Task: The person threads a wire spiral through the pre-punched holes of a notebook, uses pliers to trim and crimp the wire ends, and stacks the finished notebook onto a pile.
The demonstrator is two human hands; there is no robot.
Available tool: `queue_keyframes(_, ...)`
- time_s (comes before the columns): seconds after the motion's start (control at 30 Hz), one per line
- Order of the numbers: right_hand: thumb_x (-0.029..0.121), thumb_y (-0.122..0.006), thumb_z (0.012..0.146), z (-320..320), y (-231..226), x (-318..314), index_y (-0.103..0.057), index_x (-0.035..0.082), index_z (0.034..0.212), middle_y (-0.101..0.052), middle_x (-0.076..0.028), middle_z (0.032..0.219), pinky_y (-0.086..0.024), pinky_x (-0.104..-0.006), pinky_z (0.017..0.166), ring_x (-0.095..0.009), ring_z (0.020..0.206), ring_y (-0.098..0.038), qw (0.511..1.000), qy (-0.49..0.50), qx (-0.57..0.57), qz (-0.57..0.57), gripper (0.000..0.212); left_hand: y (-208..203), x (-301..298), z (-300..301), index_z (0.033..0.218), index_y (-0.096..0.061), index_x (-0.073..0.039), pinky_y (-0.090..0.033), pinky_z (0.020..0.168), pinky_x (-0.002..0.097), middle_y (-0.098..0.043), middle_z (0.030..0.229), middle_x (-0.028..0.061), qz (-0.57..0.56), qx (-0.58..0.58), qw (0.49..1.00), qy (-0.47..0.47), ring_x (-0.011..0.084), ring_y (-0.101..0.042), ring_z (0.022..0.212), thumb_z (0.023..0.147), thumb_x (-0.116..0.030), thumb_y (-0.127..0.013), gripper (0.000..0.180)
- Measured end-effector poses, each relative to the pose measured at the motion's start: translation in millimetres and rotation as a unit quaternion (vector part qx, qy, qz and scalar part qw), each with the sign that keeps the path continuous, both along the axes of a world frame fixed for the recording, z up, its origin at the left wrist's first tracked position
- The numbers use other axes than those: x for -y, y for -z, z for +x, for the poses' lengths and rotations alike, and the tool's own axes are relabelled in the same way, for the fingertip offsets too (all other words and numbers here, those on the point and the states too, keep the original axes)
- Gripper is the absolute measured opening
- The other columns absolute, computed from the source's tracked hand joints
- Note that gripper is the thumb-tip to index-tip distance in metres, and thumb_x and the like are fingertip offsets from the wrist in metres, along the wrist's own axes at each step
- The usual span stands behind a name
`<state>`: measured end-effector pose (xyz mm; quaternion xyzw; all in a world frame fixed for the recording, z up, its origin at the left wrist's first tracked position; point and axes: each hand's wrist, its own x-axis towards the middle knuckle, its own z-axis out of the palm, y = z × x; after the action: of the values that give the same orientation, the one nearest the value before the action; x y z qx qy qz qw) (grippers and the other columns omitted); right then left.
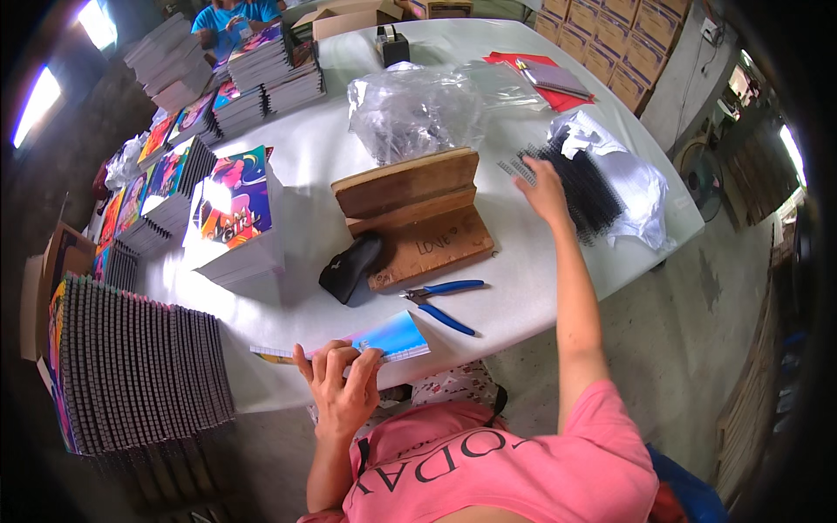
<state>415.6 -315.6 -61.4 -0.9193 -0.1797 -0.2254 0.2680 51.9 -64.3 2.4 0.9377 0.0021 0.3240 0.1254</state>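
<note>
At the near table edge, my left hand (338,383) is closed on a thin booklet (388,336) with a blue and pink cover, a row of small holes along its near edge. My right arm is stretched out to the far right. There my right hand (547,190) is at the left side of a pile of black spiral binding coils (591,193). Its thumb and forefinger are closed around a black coil (509,166), whose end sticks out to their left. Between the hands lie blue-handled wire cutters (443,305), with their jaws pointing left.
A wooden stand (432,240) with a raised back sits mid-table, a black pouch-like object (349,266) against it. Stacked covers (234,209) and coil-bound notebooks (139,366) fill the left. Clear plastic (414,109) lies behind, white paper (641,187) right. A person (235,17) works beyond.
</note>
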Motion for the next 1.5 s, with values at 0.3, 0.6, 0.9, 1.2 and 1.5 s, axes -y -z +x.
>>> queue_keyframes(0.3, 0.017, -0.052, 0.090, 11, -30, 10, -0.059, 0.007, 0.102, -0.059, -0.013, 0.102, -0.045, -0.0353, 0.082, -0.027, 0.095, -0.057, 0.999, 0.012, -0.034, 0.020, 0.018, -19, -29, -3, 0.097, -0.063, -0.017, -0.009, 0.109, 0.0518, -0.050, 0.083, 0.0032, -0.047, -0.030, 0.998, -0.003, 0.0232, -0.053, 0.092, 0.072, -0.009, -0.067, 0.027)
queue_keyframes(0.6, 0.009, -0.069, 0.077, -196, -116, -75, -0.067, 0.013, 0.105, -0.051, -0.001, 0.078, -0.042, -0.0256, 0.062, -0.011, 0.067, -0.049, 0.886, -0.439, -0.125, 0.083, 0.029, 37, 3, 5, 0.109, -0.053, -0.018, 0.007, 0.107, 0.0558, -0.047, 0.120, 0.0067, -0.033, 0.148, 0.978, -0.140, 0.0326, -0.022, 0.132, 0.064, -0.059, -0.070, 0.063)
queue_keyframes(0.9, 0.001, -0.070, 0.072, -226, -85, -106, -0.070, 0.010, 0.096, -0.054, -0.003, 0.084, -0.045, -0.0250, 0.064, -0.014, 0.074, -0.053, 0.862, -0.445, -0.166, 0.176, 0.026, 39, 2, 29, 0.095, -0.048, -0.017, 0.002, 0.105, 0.0626, -0.047, 0.108, 0.0068, -0.017, 0.202, 0.965, -0.167, 0.0331, -0.027, 0.126, 0.060, -0.054, -0.074, 0.057)
queue_keyframes(1.2, 0.016, -0.068, 0.079, -216, -99, -98, -0.068, 0.009, 0.098, -0.056, -0.002, 0.073, -0.042, -0.0253, 0.057, -0.014, 0.065, -0.051, 0.850, -0.504, -0.155, 0.019, 0.021, 39, 8, 32, 0.101, -0.057, -0.022, -0.009, 0.097, 0.0654, -0.043, 0.100, 0.0052, -0.033, 0.185, 0.965, -0.184, 0.0289, -0.035, 0.113, 0.061, -0.052, -0.074, 0.053)
queue_keyframes(1.5, 0.009, -0.070, 0.077, -234, -111, -107, -0.061, 0.001, 0.097, -0.054, -0.008, 0.070, -0.042, -0.0275, 0.053, -0.017, 0.060, -0.052, 0.855, -0.483, -0.175, 0.075, 0.022, 16, -6, -2, 0.109, -0.058, -0.018, -0.013, 0.100, 0.0599, -0.042, 0.099, 0.0073, 0.018, 0.103, 0.974, -0.200, 0.0301, -0.032, 0.111, 0.068, -0.054, -0.070, 0.055)
